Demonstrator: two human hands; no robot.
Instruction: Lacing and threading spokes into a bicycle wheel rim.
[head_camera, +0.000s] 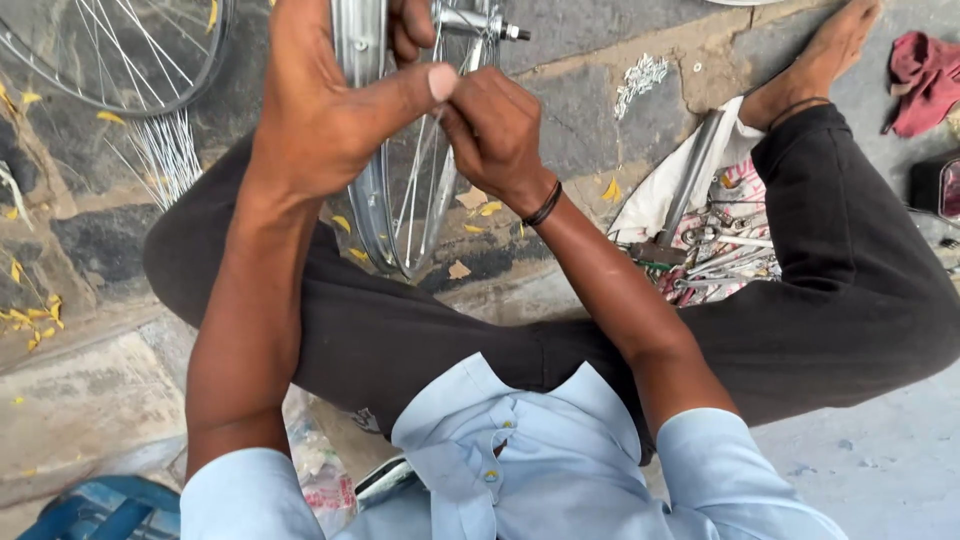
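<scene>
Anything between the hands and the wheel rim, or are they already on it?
Nothing visible in the way. The left hand already grips the wheel rim; the right hand pinches at the spokes beside it.

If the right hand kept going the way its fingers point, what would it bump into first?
Probably the left hand's thumb, just ahead of the right hand. Its fingers aim toward the silver wheel rim and its thin spokes there; depth between them is hard to judge.

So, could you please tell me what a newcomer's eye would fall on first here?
First, the shiny bicycle wheel held upright at top centre, the left hand gripping its rim and the right hand pinching a spoke. Next, tools on a cloth at right, and a second wheel lying top left.
</scene>
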